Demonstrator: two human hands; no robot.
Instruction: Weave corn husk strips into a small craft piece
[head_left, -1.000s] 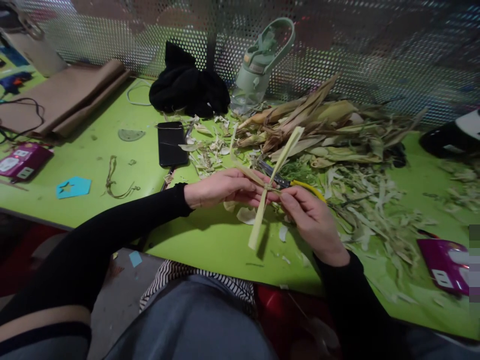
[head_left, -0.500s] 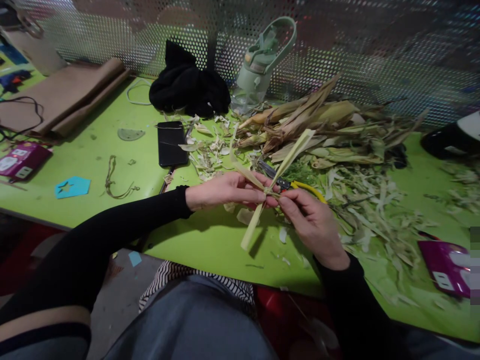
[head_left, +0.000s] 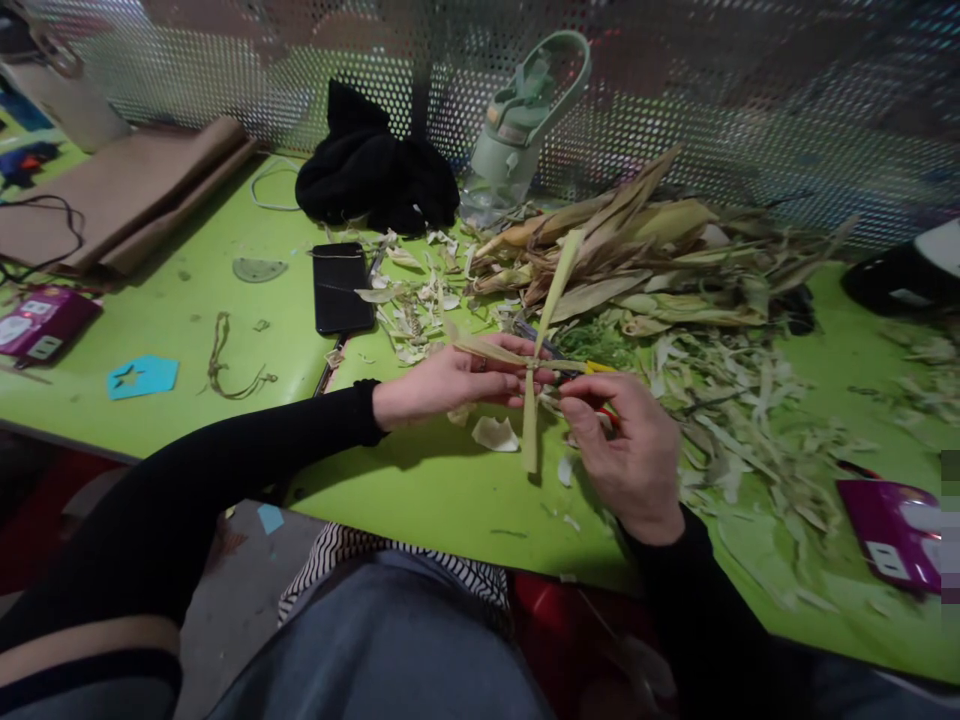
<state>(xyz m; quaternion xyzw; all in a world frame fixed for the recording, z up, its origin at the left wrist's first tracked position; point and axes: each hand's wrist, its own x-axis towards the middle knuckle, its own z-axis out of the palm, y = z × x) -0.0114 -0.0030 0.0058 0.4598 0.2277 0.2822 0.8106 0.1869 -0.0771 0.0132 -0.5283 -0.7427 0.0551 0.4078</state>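
Note:
Pale corn husk strips (head_left: pixel 529 425) cross at a small knot, with arms reaching up, down, left and right. My left hand (head_left: pixel 457 382) pinches this husk cross close to its knot, palm partly turned up. Just right of the knot is my right hand (head_left: pixel 630 445), its thumb and forefinger drawn together; whatever lies between the tips is too small to make out. Behind the cross, partly covered by it and my hands, are pliers with yellow handles (head_left: pixel 600 367). A curled husk scrap (head_left: pixel 495 434) lies on the green table under my left hand.
Whole dried husks (head_left: pixel 637 245) are piled at the back, with shredded husk (head_left: pixel 765 430) to the right. A green bottle (head_left: pixel 510 140), black cloth (head_left: pixel 382 180) and phone (head_left: pixel 343 290) stand or lie beyond my left hand. Purple boxes (head_left: pixel 892 530) sit at both sides.
The husk cross has turned, so its lower arm now points nearly straight down and its upper arm stands steeper. My right fingertips have moved slightly away from the knot.

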